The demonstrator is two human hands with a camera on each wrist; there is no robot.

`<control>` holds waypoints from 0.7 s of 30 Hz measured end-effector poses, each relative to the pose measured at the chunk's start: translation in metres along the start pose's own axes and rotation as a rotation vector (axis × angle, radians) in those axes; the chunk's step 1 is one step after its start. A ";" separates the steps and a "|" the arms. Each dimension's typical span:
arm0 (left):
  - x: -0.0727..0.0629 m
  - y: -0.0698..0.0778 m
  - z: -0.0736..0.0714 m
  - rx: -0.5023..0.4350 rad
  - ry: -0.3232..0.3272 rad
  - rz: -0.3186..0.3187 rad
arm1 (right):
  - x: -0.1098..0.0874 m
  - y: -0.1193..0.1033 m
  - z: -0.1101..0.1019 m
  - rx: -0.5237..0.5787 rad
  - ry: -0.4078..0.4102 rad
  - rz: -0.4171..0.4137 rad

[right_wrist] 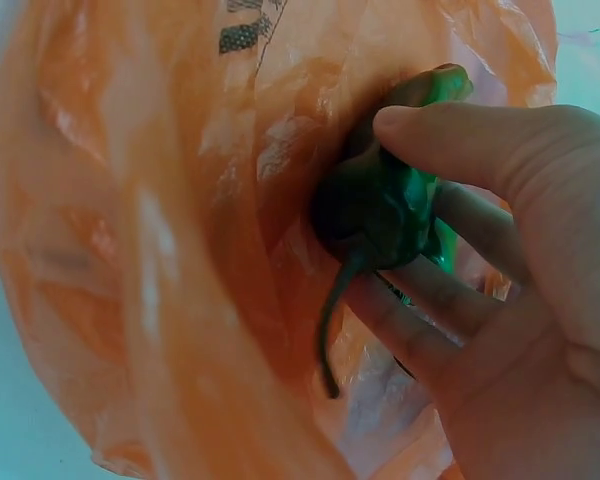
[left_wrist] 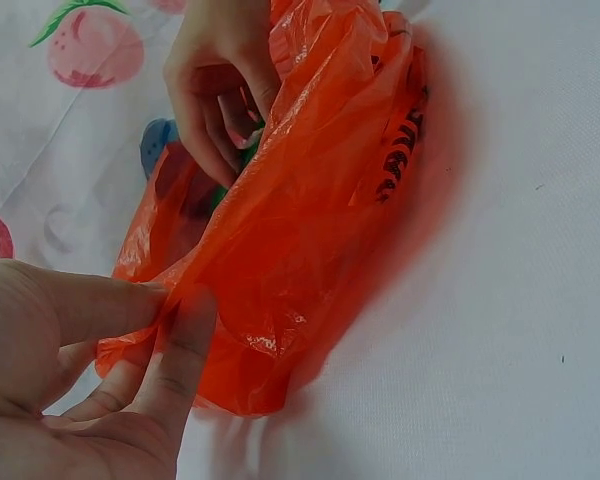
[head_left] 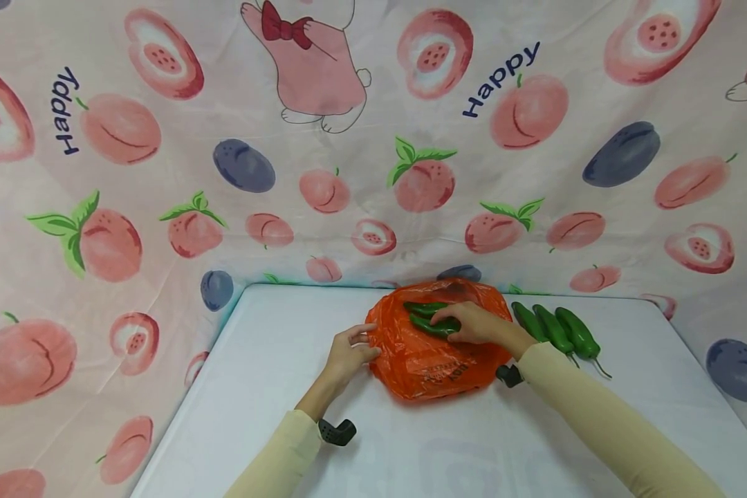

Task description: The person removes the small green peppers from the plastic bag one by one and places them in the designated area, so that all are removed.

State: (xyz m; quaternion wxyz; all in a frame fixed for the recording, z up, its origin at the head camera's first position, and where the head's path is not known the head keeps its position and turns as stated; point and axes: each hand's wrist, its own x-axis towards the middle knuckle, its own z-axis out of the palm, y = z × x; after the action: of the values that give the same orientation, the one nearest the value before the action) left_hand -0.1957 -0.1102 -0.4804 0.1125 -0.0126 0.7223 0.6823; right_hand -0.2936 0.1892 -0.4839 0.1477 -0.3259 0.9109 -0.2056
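Observation:
An orange-red plastic bag (head_left: 411, 373) lies on the white table, its mouth spread open. My left hand (head_left: 348, 353) pinches the bag's left edge between thumb and fingers, plainest in the left wrist view, where the film (left_wrist: 280, 250) stretches away from the fingertips. Inside the mouth, my right hand (head_left: 473, 323) grips a green pepper (head_left: 434, 326). In the right wrist view the thumb lies across this pepper (right_wrist: 370, 210), and its stem hangs down. Another green pepper (head_left: 425, 308) lies in the bag just behind it.
Several green peppers (head_left: 577, 332) lie side by side to the right of the bag, stems toward the front. A white table (head_left: 286, 318) carries everything. Behind it hangs a cloth (head_left: 361, 159) printed with peaches.

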 end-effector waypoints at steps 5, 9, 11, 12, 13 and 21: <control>0.000 -0.001 0.000 -0.003 0.003 -0.001 | -0.002 -0.003 0.000 0.011 -0.021 0.009; 0.000 -0.002 0.000 0.001 0.004 0.004 | -0.001 -0.003 0.002 0.012 -0.021 0.007; -0.001 -0.002 0.001 0.004 0.004 0.014 | -0.001 -0.002 0.002 0.018 -0.022 0.010; -0.001 -0.002 0.001 0.003 0.004 0.016 | 0.000 -0.002 0.003 0.024 -0.022 0.011; -0.001 -0.003 0.001 0.005 0.004 0.017 | -0.001 -0.003 0.003 0.028 -0.022 0.014; 0.018 -0.031 -0.003 0.023 0.023 0.015 | 0.000 -0.003 0.006 0.044 -0.027 0.031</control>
State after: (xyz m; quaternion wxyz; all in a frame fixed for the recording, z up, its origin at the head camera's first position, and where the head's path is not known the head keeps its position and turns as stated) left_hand -0.2088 -0.1132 -0.5142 0.0993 -0.0134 0.7315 0.6744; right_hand -0.2895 0.1856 -0.4874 0.1702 -0.3112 0.9090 -0.2190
